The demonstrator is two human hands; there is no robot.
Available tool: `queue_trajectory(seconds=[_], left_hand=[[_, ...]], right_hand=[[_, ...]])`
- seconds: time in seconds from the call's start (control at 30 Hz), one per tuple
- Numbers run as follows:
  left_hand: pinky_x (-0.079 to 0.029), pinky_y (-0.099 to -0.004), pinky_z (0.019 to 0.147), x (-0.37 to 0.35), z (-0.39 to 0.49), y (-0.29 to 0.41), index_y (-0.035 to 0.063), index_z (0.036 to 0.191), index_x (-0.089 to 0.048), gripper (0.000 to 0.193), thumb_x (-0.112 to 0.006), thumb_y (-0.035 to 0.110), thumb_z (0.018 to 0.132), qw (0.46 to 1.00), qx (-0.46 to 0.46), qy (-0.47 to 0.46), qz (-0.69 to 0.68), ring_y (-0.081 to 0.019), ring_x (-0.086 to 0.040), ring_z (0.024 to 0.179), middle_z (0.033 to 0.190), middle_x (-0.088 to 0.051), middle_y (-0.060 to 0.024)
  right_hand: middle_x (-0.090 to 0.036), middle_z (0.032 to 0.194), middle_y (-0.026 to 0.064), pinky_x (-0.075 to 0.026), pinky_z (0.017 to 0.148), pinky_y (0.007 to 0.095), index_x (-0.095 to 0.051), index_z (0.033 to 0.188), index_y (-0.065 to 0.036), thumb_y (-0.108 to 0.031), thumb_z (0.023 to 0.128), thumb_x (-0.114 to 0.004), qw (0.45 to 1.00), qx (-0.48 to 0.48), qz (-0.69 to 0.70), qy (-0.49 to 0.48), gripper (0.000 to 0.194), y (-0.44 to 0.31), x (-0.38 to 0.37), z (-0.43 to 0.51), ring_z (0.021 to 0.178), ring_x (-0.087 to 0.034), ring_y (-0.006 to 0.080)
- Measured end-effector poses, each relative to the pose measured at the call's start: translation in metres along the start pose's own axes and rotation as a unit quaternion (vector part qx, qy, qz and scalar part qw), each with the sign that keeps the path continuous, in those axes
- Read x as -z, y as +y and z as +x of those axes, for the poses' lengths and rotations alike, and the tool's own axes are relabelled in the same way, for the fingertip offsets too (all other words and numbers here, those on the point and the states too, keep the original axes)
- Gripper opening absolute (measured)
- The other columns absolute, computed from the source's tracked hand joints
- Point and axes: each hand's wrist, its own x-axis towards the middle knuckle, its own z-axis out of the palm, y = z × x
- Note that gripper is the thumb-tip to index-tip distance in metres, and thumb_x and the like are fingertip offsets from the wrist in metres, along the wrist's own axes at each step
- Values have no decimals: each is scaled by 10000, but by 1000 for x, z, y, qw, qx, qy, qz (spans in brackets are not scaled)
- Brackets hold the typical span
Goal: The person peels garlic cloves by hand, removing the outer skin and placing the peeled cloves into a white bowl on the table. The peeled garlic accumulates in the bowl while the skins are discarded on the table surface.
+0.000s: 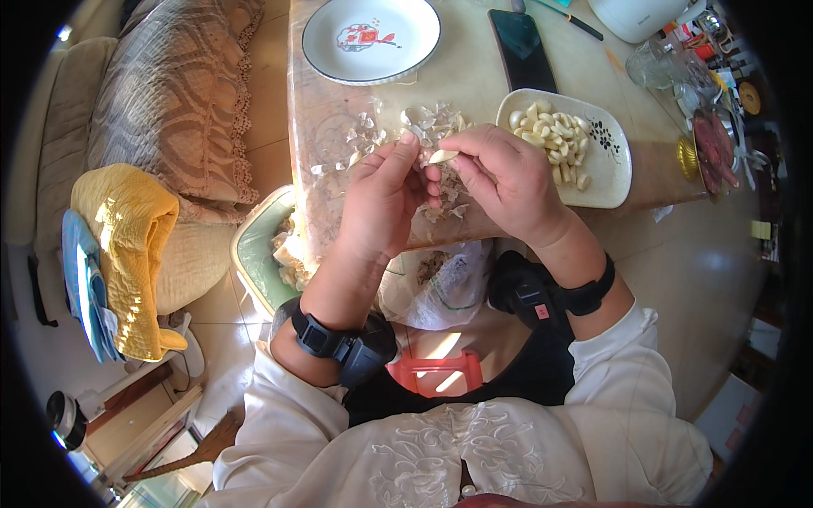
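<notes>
Between the thumb and fingertips of my right hand (511,181) is a pale garlic clove (443,156). Close by on its left side is my left hand (384,197), thumb raised and fingers curled; whether it pinches a bit of skin is too small to tell. Papery garlic skins (454,190) lie scattered on the table (444,236) under and behind both hands. To the right, a cream rectangular dish (610,181) with a dark flower print holds many peeled garlic cloves (559,140).
A white oval plate (406,54), a smartphone (524,51) and a white kettle (635,16) stand farther back, near glass jars (654,63). Below the table edge are a lined bin (251,273) with skins, a plastic bag (444,292) and a red stool (438,371).
</notes>
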Motion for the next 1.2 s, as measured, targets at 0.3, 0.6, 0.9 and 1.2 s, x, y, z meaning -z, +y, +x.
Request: queue_trajectory(seconds=[0.3, 0.6, 0.9, 1.2], left_hand=[[-439, -203, 507, -10, -1, -10, -4, 858, -570, 132, -565, 124, 885, 965, -171, 1, 200, -78, -519, 579, 733, -602, -54], [-379, -198, 467, -3, 5, -7, 10, 837, -565, 147, -531, 134, 908, 944, -216, 78, 239, -57, -465, 537, 655, -543, 6], [-441, -335, 685, 8, 17, -11, 57, 873, -618, 116, -610, 24, 762, 701, -399, 76, 586, -241, -546, 752, 802, -595, -88], [-436, -326, 607, -1, 6, -22, 48, 873, -616, 112, -586, 17, 770, 796, -321, 86, 507, -270, -538, 633, 704, -577, -108]], right_hand=[[-624, 819, 118, -491, 605, 295, -585, 895, -24, -4, 770, -617, 991, -96, 96, 8, 131, -4, -4, -3, 705, -619, 246], [-587, 645, 50, -466, 559, 233, -578, 809, -6, -56, 775, -615, 976, -203, 71, -13, 71, 1, 29, 1, 592, -567, 88], [-617, 730, 147, -482, 607, 327, -607, 765, -5, -125, 710, -613, 884, -378, -209, -180, 132, 42, 98, 2, 623, -594, 252], [-568, 748, 102, -476, 627, 390, -654, 771, -91, -115, 752, -601, 974, -95, -201, -37, 62, 31, 22, 8, 693, -578, 298]])
